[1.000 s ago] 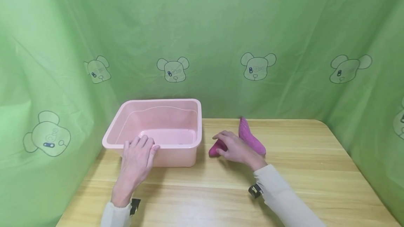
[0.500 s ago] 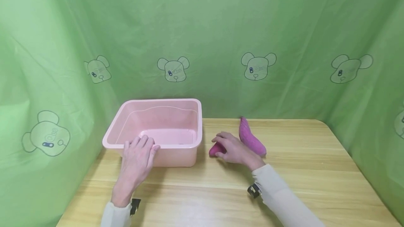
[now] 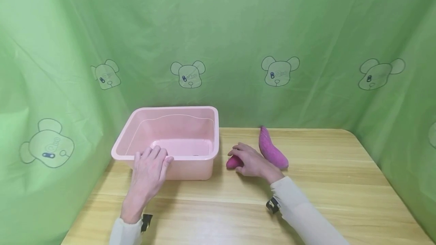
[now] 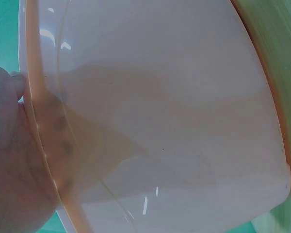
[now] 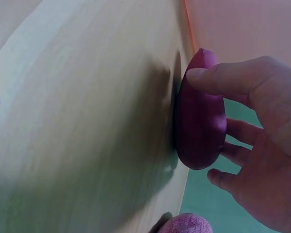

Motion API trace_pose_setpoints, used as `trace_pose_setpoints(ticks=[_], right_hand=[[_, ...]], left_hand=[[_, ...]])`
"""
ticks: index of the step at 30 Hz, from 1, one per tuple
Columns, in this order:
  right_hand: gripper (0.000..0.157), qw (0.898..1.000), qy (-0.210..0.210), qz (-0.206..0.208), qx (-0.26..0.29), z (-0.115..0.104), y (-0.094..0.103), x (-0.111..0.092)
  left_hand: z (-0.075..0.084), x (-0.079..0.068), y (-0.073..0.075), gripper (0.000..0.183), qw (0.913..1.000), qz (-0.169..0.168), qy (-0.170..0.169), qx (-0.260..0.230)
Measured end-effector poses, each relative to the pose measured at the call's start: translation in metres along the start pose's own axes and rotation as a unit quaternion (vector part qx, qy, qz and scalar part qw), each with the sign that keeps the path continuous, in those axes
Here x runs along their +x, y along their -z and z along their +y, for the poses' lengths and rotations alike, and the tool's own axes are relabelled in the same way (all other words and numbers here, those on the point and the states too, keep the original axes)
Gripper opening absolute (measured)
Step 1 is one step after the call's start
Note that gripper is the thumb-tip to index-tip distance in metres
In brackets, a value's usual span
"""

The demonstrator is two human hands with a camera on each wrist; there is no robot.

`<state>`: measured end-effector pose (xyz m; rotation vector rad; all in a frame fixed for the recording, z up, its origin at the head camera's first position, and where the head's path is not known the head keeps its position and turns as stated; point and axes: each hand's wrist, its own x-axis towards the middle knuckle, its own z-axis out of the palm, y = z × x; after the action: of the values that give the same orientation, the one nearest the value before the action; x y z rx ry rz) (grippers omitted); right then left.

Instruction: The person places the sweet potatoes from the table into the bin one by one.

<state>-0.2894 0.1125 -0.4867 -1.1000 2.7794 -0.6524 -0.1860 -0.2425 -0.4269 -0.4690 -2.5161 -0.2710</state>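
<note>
A pink plastic basin stands on the left part of the table. My left hand grips its near rim, with the fingers over the edge; in the left wrist view the thumb side of the left hand lies against the basin wall. To the right of the basin, my right hand holds a small, smooth dark purple sweet potato, thumb on one side and fingers on the other. It lies on or very near the tabletop. A longer, curved purple sweet potato rests just behind that hand.
The light wooden table has a rounded far right corner. A green curtain printed with bear heads surrounds it at the back and both sides. Dark devices are strapped at both wrists.
The right wrist and forearm have shifted slightly left, while the fingers stay around the small sweet potato. The left hand keeps its place on the basin rim.
</note>
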Motion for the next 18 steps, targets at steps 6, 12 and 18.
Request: trace_pose_setpoints(ticks=[6, 12, 18], right_hand=[[0.057, 1.0, -0.003, -0.002, -0.001, 0.0019, -0.0032, 0.0], [0.055, 1.0, -0.004, 0.0, -0.002, 0.0028, -0.0051, -0.0008], [0.053, 1.0, 0.013, 0.02, -0.009, 0.0038, -0.0047, -0.0009]], left_hand=[[0.0012, -0.0007, -0.0004, 0.034, 1.0, 0.002, 0.0, -0.001], [0.0016, -0.0016, -0.0016, 0.034, 1.0, 0.005, -0.001, 0.001], [0.0018, -0.0016, -0.0023, 0.035, 0.9999, 0.01, -0.003, 0.002]])
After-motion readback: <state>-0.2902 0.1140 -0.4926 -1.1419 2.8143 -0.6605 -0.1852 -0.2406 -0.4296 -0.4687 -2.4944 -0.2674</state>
